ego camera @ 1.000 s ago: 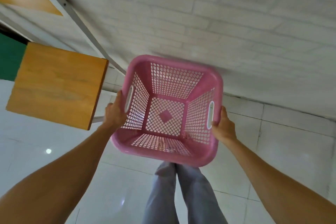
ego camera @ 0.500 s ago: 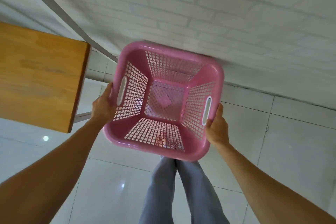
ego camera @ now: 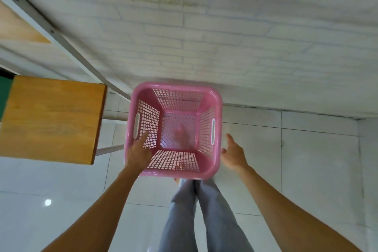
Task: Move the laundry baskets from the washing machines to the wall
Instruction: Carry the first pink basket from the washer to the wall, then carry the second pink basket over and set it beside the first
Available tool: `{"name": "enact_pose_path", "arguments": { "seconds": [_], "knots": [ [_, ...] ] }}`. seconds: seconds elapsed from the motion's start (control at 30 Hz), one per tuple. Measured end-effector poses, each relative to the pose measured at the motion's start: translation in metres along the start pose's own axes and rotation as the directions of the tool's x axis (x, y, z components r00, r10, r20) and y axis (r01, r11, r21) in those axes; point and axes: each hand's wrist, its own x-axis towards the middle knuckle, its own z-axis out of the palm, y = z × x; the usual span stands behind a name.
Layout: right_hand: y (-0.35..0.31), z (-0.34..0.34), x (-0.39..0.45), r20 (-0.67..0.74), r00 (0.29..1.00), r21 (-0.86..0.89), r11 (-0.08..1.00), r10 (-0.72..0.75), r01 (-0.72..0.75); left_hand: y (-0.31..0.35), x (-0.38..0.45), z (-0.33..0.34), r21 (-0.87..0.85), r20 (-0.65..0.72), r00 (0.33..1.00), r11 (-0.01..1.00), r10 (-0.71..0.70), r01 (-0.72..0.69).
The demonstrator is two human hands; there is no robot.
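A pink plastic laundry basket (ego camera: 204,92) with lattice sides and white handle slots stands upright and empty on the white tiled floor, its far side against the white brick wall (ego camera: 225,37). My left hand (ego camera: 137,152) hovers over the basket's near left rim, fingers apart, holding nothing. My right hand (ego camera: 233,153) is just to the right of the basket, off the handle, fingers spread.
A wooden table top (ego camera: 51,118) on a white metal frame stands directly left of the basket. A slanted metal bar (ego camera: 61,37) runs along the wall to the upper left. My legs in grey trousers (ego camera: 196,210) are right behind the basket. White floor tiles (ego camera: 306,159) extend right.
The basket went down from my hands to the floor by the wall. Both hands let go of the handles and drew back slightly.
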Motion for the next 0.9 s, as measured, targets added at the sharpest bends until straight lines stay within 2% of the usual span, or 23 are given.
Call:
{"name": "enact_pose_path", "arguments": {
  "seconds": [0.1, 0.23, 0.37, 0.67, 0.9],
  "knots": [
    [-0.006, -0.02, -0.043, -0.023, 1.0, 0.029, 1.0, 0.005, -0.004, 0.028, -0.034, 0.008, 0.066, 0.039, 0.999, 0.997, 0.03, -0.033],
    [0.001, -0.045, -0.09, -0.08, 0.997, 0.076, 0.997, 0.003, 0.003, 0.073, -0.071, 0.024, 0.177, 0.108, 0.977, 0.963, 0.186, -0.203],
    [0.03, -0.067, -0.128, -0.147, 0.989, 0.133, 0.991, 0.015, 0.005, 0.116, -0.101, 0.051, 0.228, 0.215, 0.937, 0.919, 0.275, -0.322],
    [0.17, -0.098, -0.215, -0.224, 0.97, 0.311, 0.95, 0.096, -0.023, 0.223, -0.202, 0.153, 0.296, 0.349, 0.797, 0.749, 0.493, -0.592],
    [0.318, -0.134, -0.275, -0.352, 0.898, 0.487, 0.871, 0.265, -0.066, 0.281, -0.293, 0.293, 0.302, 0.553, 0.613, 0.549, 0.565, -0.779]
  ]
}}
